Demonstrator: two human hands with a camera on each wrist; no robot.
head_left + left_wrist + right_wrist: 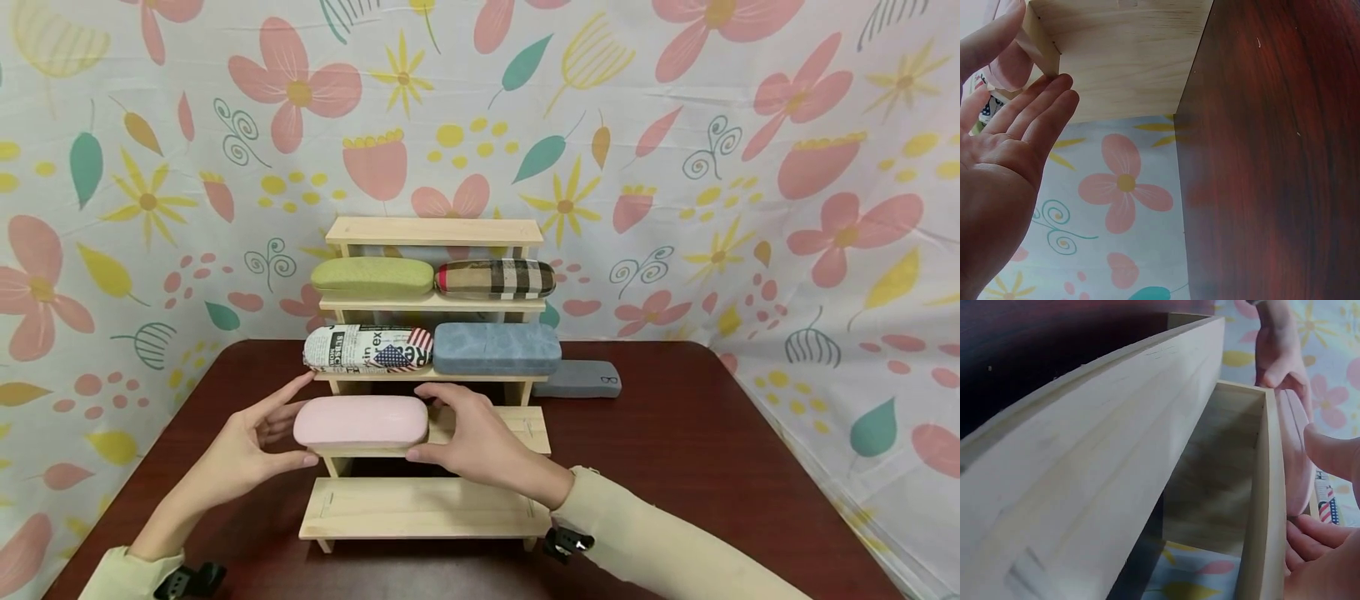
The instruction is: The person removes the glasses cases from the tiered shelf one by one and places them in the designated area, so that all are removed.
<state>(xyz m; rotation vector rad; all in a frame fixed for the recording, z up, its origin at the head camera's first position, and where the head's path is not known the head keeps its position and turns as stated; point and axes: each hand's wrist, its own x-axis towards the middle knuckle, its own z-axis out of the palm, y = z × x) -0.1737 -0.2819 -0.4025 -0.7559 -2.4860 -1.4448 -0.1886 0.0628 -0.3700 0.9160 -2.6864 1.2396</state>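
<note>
A pink glasses case (362,421) lies lengthwise on the left part of the second-lowest tier of a wooden stepped rack (427,508). My left hand (243,446) is at the case's left end, fingers spread and fairly straight. In the left wrist view, its fingertips touch the tier's edge. My right hand (480,437) holds the right end, thumb in front and bent fingers behind. The right wrist view shows the pink case (1295,453) between both hands. Directly above are a newspaper-print case (367,348) and a blue case (497,348).
Higher up sit a green case (372,277) and a plaid case (495,278), below the top board (433,231). A flat grey case (579,379) lies behind the rack on the right, on the dark red table (675,467). Flowered cloth (480,108) surrounds the table.
</note>
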